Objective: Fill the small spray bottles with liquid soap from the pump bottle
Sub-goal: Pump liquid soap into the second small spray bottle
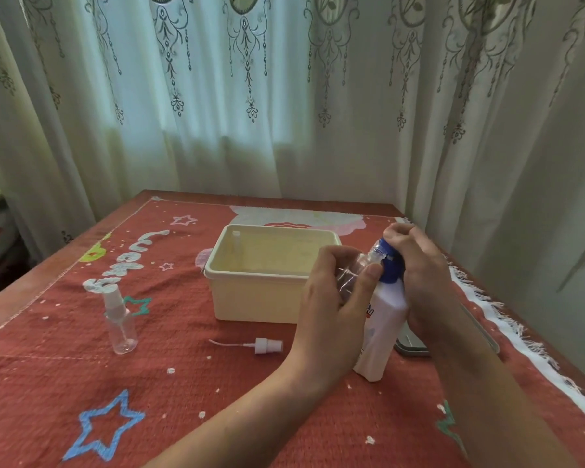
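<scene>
The left hand (331,292) was curled round a small clear bottle (355,271), with the thumb on the near side and the fingers on the far side. It held the bottle tilted, the open neck up against the blue pump head (390,265) of the white pump bottle (384,325). The right hand (419,265) lay over this pump head from the right side, its fingers bent round it. Whether any soap was inside the small clear bottle could not be seen.

The pump bottle had its base on the red cloth (183,383), at the right part of the table, just beside the near right corner of a cream plastic box (250,298). A second spray bottle (120,324) stood upright on the cloth, well apart to the left, with its spray top on. A loose spray head (265,345) with a thin tube lay on the cloth in front of the box, between the two bottles. A flat grey object (411,346) lay behind the pump bottle, partly hidden by the right arm. A patterned curtain (217,96) hung behind the table.
</scene>
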`<state>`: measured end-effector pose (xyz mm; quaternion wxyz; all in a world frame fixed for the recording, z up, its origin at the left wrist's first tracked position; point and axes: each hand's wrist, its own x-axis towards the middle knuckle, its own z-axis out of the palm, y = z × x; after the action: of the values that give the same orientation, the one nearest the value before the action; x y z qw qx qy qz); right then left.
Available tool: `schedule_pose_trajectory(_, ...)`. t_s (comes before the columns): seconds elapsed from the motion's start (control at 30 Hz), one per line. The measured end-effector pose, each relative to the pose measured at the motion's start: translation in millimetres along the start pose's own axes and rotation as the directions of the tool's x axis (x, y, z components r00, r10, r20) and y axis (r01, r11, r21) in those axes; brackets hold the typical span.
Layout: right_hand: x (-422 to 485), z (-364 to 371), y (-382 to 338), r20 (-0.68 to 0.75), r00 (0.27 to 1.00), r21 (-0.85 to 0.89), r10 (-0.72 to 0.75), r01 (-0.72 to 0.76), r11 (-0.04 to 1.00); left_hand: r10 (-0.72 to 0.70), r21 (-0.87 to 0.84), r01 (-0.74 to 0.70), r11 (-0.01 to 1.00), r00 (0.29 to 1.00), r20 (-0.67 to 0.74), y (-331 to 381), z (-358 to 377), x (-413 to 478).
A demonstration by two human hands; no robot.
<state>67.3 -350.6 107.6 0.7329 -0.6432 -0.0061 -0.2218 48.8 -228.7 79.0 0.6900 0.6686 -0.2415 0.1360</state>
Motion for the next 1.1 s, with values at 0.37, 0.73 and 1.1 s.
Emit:
schedule_pose_trajectory(0.37,1.0,1.1,0.3,0.010,1.000,0.012,-0.014,0.014,1.000,-0.001,-0.026,0.001,1.000,1.000,-0.007,0.6,0.1,-0.2)
schedule_pose_trajectory(0.73,3.4,-2.5,6.1,0.010,1.000,-0.029,-0.007,0.007,1.000,-0.009,-0.045,0.009,0.999,1.000,0.000,0.6,-0.2,1.0)
schedule_pose_trajectory(1.1,0.0,0.2,4.7,0.013,1.000,-0.010,-0.002,0.002,1.000,-0.027,-0.059,0.027,0.998,1.000,-0.009,1.0,-0.1,2.2)
